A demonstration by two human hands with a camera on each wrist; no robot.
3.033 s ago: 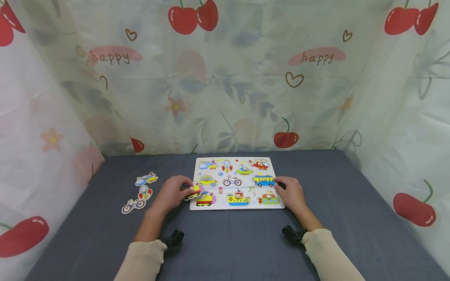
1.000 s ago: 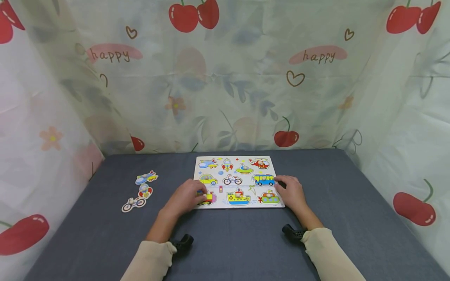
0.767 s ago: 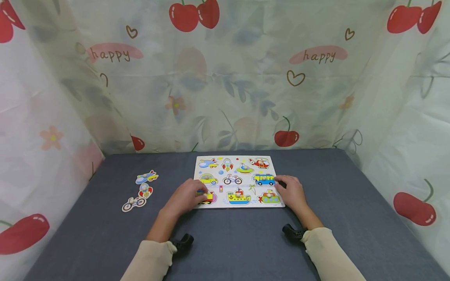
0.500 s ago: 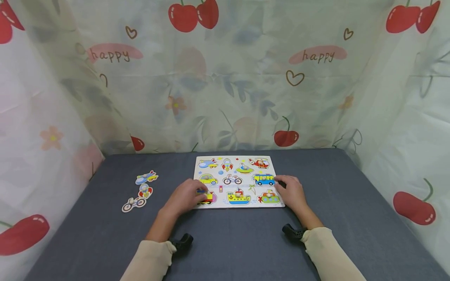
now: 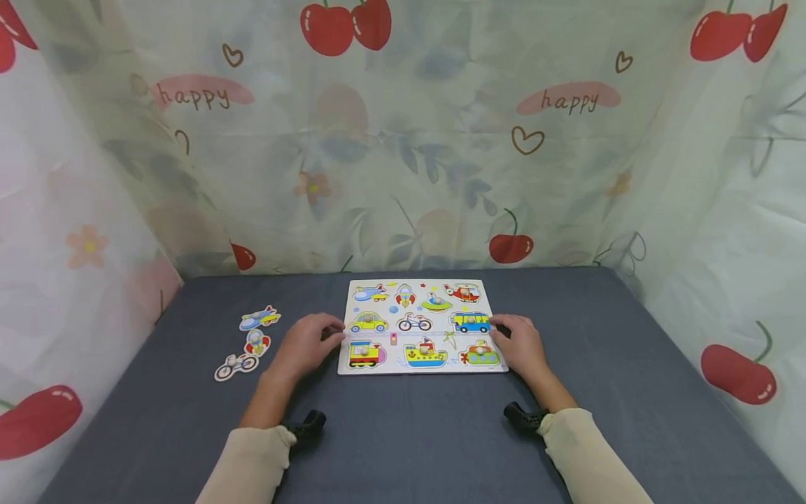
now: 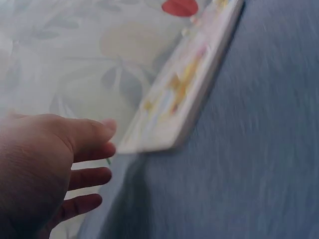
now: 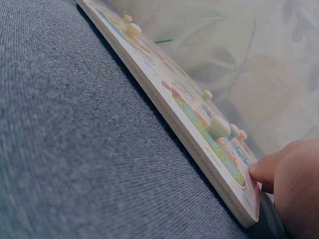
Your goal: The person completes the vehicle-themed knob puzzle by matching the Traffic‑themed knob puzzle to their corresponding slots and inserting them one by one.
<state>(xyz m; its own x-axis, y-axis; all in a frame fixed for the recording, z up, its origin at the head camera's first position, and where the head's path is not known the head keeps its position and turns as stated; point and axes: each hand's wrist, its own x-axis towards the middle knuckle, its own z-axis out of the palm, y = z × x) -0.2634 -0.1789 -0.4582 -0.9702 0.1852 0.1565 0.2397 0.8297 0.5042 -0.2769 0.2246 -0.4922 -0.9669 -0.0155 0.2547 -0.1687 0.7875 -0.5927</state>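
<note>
A white wooden knob puzzle board [image 5: 394,352] with vehicle pictures lies on the table. The train piece [image 5: 365,353] sits in its lower left recess, knob up. Beside the board's left edge is my left hand [image 5: 308,344], fingers loosely bent, holding nothing; in the left wrist view its fingers are apart in the air. My right hand [image 5: 520,343] holds the board's right edge, its thumb [image 7: 261,169] at the corner near the green submarine piece [image 7: 209,137]. Left of my left hand lie an airplane piece [image 5: 259,318], a rocket piece [image 5: 257,342] and a bicycle piece [image 5: 236,366].
Dark grey cloth covers the table [image 5: 403,434]. The rocket piece lies close against the bicycle piece. A cherry-patterned curtain [image 5: 403,175] encloses the back and sides. Other knobbed pieces, such as the bus [image 5: 470,323] and ship [image 5: 425,354], sit in the board.
My left hand brought the train piece rightward onto its recess, let go of it, and drew back left off the board. My right hand stays at the right edge.
</note>
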